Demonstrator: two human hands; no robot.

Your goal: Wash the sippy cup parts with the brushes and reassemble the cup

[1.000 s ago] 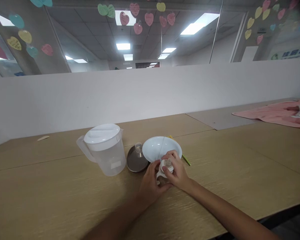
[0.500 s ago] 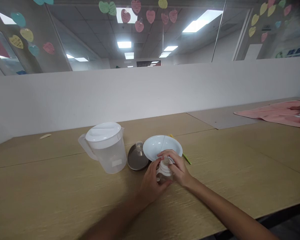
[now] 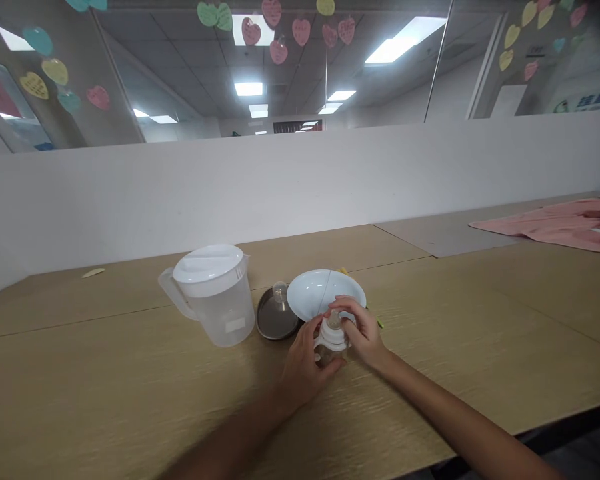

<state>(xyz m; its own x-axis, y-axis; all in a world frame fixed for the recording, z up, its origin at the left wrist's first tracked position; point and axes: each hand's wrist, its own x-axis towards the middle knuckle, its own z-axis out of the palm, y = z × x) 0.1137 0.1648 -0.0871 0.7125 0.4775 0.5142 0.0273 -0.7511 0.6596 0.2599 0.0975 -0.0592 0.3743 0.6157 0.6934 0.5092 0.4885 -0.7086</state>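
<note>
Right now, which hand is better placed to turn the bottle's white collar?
Probably the right hand: it curves over the top of the bottle, close to the white collar, while the left hand cups the bottle's side lower down.

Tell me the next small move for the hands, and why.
Perhaps turn the white collar slightly with the right hand: its fingers curl about the top of the bottle, while the left hand cups its side, which should steady it.
</note>
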